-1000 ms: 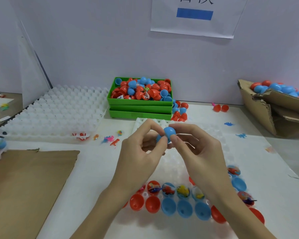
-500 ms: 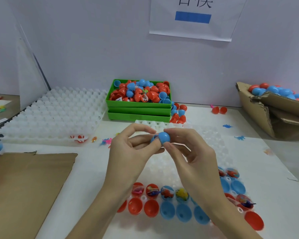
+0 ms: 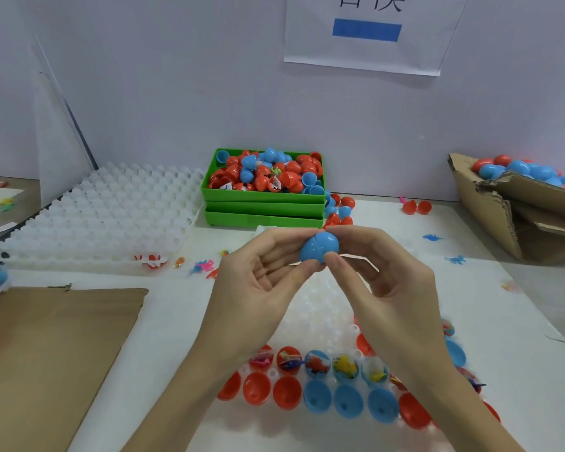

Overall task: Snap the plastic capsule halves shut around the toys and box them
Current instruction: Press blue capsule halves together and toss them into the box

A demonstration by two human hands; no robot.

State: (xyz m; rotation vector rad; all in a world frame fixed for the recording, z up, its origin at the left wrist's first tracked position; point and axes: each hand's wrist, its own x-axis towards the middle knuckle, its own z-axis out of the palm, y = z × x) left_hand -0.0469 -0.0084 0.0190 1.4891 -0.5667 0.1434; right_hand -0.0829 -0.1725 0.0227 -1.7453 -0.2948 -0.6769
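Fingers: both hands pinch one blue capsule point(image 3: 319, 247), thumbs beneath it, forefingers over its top; its two halves meet along a visible seam.
Left hand point(image 3: 258, 282): fingers curled, tips clamped on the capsule's left half, palm turned toward the camera.
Right hand point(image 3: 385, 282): thumb and forefinger closed on the right half, the other fingers curled loosely behind.
Capsule position: held up in the air above the white dimpled tray point(image 3: 320, 308), in front of the green bin point(image 3: 261, 199).
Open room: bare white tabletop point(image 3: 177, 321) lies between the left forearm and the brown cardboard sheet point(image 3: 53, 353); small loose toys point(image 3: 204, 265) are scattered just beyond the left hand.
Tray contents: near row of open red and blue capsule halves point(image 3: 317, 394); the row behind holds halves with small toys in them.
Green bin: stacked trays, the top one heaped with red and blue halves.
Cardboard box point(image 3: 516, 203): at the right edge, flap torn, holding closed red and blue capsules.
Spare trays point(image 3: 105, 216): white stack at the left, against the wall.
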